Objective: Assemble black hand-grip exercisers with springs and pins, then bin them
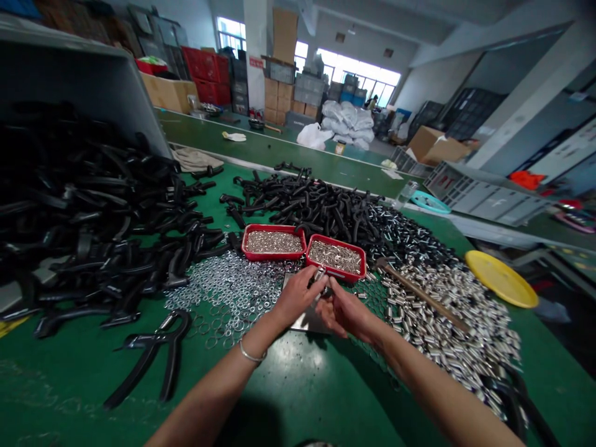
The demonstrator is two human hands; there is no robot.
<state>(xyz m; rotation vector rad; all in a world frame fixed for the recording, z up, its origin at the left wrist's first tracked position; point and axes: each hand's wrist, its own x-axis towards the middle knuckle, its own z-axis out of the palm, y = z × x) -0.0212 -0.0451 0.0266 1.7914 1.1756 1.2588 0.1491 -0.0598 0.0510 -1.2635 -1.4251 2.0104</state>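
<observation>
Both hands meet over a metal plate (305,322) at the middle of the green bench. My left hand (298,293) is closed, its thumb and fingers pinching a small shiny metal sleeve (319,274). Close against it, my right hand (347,311) has its fingers curled around a small dark piece whose kind is hidden. Just beyond the hands stand a red tray (250,253) of tiny metal parts and a second red tray (347,275) of small pins. Loose metal nuts and rings (233,292) lie to the left, and a heap of metal sleeves (447,329) to the right.
A hammer (423,297) rests across the sleeves, near a yellow lid (501,279). One black spring-handled gripper (156,351) lies front left. Black handles (321,208) are piled behind the trays and spill from a grey bin (149,105) at left. A grey crate (484,194) stands far right.
</observation>
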